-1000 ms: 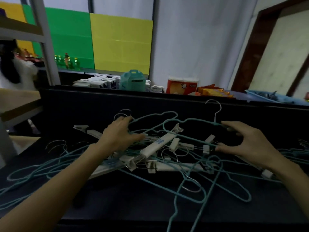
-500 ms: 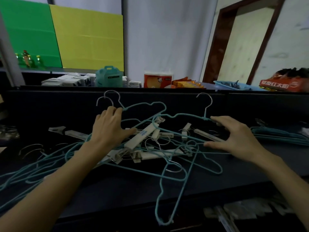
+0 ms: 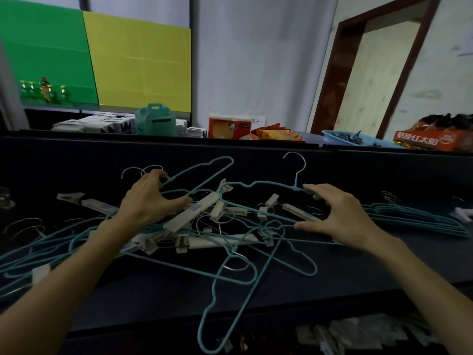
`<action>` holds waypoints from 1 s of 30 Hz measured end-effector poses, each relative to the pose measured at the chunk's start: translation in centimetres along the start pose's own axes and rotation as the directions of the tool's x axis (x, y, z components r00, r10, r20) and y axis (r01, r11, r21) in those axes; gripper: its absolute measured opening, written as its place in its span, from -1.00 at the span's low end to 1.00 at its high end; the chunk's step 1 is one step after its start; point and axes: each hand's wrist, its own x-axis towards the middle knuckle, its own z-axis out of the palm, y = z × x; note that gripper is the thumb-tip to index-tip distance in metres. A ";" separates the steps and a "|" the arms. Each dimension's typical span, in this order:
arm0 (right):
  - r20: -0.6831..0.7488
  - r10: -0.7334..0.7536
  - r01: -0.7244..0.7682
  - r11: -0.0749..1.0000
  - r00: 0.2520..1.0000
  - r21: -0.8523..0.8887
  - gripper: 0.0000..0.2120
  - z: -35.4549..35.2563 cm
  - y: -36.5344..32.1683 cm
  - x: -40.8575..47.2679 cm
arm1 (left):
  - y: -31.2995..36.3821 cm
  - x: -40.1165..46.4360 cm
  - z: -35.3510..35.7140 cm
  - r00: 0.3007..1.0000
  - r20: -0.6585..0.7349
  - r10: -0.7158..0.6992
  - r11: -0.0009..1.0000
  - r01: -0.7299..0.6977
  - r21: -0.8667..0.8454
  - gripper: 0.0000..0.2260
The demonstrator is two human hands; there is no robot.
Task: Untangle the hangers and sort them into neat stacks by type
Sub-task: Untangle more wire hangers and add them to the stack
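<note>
A tangled pile (image 3: pixel 225 226) of teal wire hangers and white clip hangers lies mid-table. My left hand (image 3: pixel 151 201) reaches into its left side, fingers curled over a teal hanger (image 3: pixel 204 170) near the metal hooks, thumb stretched toward a white clip hanger (image 3: pixel 197 210). My right hand (image 3: pixel 337 213) is spread over the right side, index tip on the neck of a raised teal hanger (image 3: pixel 268 184), thumb on a lower wire. A neat stack of teal hangers (image 3: pixel 414 219) lies at the right.
More teal hangers (image 3: pixel 38 252) sprawl at the left, with a white clip hanger (image 3: pixel 84 201) behind them. One teal hanger (image 3: pixel 230 316) droops over the table's front edge. A black partition (image 3: pixel 256 155) backs the table; boxes, a blue tray (image 3: pixel 345 137) and a red bag (image 3: pixel 435 139) stand beyond.
The view has swung right, bringing the stacked teal hangers into sight. The pile has shifted toward me, and one teal hanger now hangs over the front edge. Both hands stay on the pile.
</note>
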 end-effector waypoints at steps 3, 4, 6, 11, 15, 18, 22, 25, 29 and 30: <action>-0.006 -0.013 0.013 1.000 1.000 0.011 -0.06 0.6 -0.3 0.4 | -0.5 -0.3 -0.2 1.000 0.029 -0.009 1.000 0.009 0.013 -0.22; -0.013 -0.019 0.019 1.000 1.000 0.012 -0.06 0.8 -0.5 0.5 | -0.7 -0.4 -0.3 0.999 0.031 -0.011 1.000 0.011 -0.003 -0.23; -0.024 -0.025 0.025 1.000 0.999 0.015 -0.06 1.2 -0.9 0.7 | -0.9 -0.3 -0.7 0.999 0.036 -0.039 0.993 0.043 -0.112 -0.26; -0.025 -0.005 0.005 0.999 1.000 0.032 -0.09 2.2 -2.5 1.0 | -2.2 1.2 -2.7 0.983 0.041 -0.180 0.810 0.171 -0.560 -0.37; -0.042 0.015 -0.012 0.997 0.999 0.071 -0.10 3.1 -4.1 1.3 | -3.5 1.9 -4.3 0.968 0.005 -0.251 0.583 0.155 -0.798 -0.60; -0.065 0.018 -0.012 0.996 0.998 0.093 -0.11 4.0 -5.4 1.5 | -4.6 2.7 -5.4 0.956 0.024 -0.293 0.364 0.135 -0.922 -0.77; -0.061 0.030 -0.024 0.995 0.998 0.102 -0.12 5.3 -6.7 2.0 | -6.4 3.6 -6.4 0.967 0.144 -0.208 0.061 0.160 -0.985 -0.88; -0.064 0.033 -0.027 0.996 0.997 0.091 -0.10 6.0 -7.3 2.5 | -7.5 4.1 -6.4 0.984 0.135 -0.114 0.052 0.142 -0.988 -0.94; -0.102 0.034 -0.030 0.998 0.994 0.046 -0.09 6.3 -7.7 3.2 | -7.7 4.8 -6.3 0.994 0.108 0.004 0.062 0.108 -0.992 -0.75; -0.108 0.026 -0.025 1.000 0.994 0.007 -0.09 6.2 -7.7 3.3 | -7.5 5.0 -6.3 0.995 0.098 0.031 0.059 0.096 -0.994 -0.70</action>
